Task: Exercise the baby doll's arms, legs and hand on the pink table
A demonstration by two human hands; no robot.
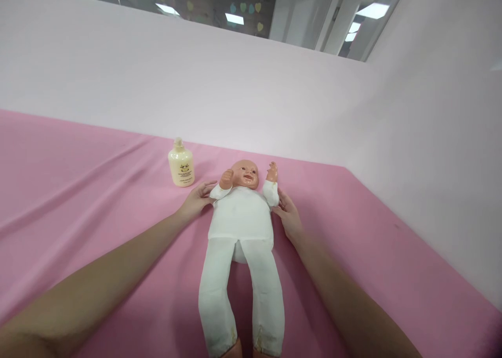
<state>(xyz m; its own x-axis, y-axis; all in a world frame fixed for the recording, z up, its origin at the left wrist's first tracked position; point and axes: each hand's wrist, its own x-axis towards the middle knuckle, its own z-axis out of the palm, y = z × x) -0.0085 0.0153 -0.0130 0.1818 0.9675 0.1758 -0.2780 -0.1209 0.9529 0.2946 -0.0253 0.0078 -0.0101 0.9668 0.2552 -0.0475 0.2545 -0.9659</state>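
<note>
A baby doll (pixel 241 227) in a white suit lies on its back on the pink cloth (pixel 78 201), head away from me, both arms raised. My left hand (pixel 196 201) rests flat beside the doll's shoulder, fingertips touching the white sleeve. On the other side, my right hand (pixel 288 217) lies with its fingers against the doll's other sleeve and flank. Neither hand grips anything; the fingers are spread. A cream lotion bottle (pixel 181 164) stands upright just beyond my left hand.
The pink cloth covers the whole surface and meets pale pink walls (pixel 251 96) at the back and on the right. A window strip with ceiling lights (pixel 235 18) runs above the back wall.
</note>
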